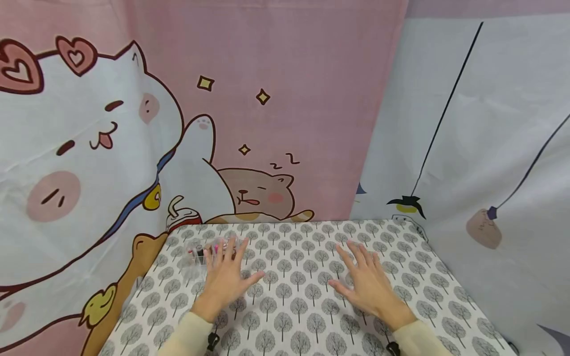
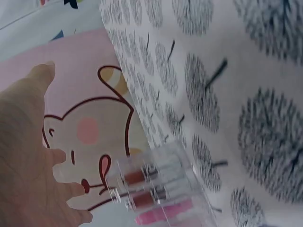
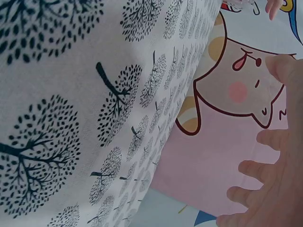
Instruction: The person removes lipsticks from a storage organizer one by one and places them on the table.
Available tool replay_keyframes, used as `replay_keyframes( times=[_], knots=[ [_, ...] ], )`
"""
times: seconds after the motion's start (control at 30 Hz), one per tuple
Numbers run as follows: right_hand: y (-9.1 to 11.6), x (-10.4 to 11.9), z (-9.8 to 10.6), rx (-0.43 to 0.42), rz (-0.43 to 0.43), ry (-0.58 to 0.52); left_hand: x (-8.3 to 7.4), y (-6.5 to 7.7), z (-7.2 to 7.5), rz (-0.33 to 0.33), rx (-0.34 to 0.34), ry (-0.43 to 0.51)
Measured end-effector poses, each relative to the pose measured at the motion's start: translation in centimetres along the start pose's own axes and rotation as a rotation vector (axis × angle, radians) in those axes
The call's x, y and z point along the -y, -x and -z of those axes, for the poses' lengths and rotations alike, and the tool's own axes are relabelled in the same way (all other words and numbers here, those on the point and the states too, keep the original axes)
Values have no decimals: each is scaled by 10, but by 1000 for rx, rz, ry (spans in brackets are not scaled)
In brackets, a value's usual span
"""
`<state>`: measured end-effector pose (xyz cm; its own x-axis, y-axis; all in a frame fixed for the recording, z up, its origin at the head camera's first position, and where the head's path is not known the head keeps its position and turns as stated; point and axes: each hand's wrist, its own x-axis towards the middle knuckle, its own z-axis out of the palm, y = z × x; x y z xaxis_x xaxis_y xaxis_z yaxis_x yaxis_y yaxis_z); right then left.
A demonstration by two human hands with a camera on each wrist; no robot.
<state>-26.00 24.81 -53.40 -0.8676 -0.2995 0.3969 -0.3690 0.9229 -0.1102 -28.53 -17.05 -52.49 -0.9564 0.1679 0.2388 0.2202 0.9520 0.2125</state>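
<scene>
My left hand (image 1: 226,277) hovers over the left part of the table with fingers spread and nothing held. Beyond its fingertips stands a clear plastic organizer box (image 1: 192,269), partly covered by the fingers in the head view. Lipstick-like tubes (image 2: 144,198) and a pink tube (image 2: 164,213) show through its clear wall in the left wrist view. On the other side, my right hand (image 1: 368,284) is held over the table, its fingers spread too and no object in its grasp. The two hands are well apart.
A white cloth with grey tree prints covers the table (image 1: 298,296). Behind it hangs a pink curtain (image 1: 303,99) with cartoon animals, and a pale curtain (image 1: 498,123) closes off the right side. The organizer stands near the table's back left corner.
</scene>
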Motion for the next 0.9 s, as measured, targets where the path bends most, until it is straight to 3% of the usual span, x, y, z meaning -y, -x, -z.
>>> replay_keyframes(
  times=[0.4,0.9],
  knots=[
    [-18,14,-2,-21,65,-11,42,-10,11,72,-34,41],
    [-28,32,-4,-5,86,-40,77,-12,15,147,-70,104]
  ],
)
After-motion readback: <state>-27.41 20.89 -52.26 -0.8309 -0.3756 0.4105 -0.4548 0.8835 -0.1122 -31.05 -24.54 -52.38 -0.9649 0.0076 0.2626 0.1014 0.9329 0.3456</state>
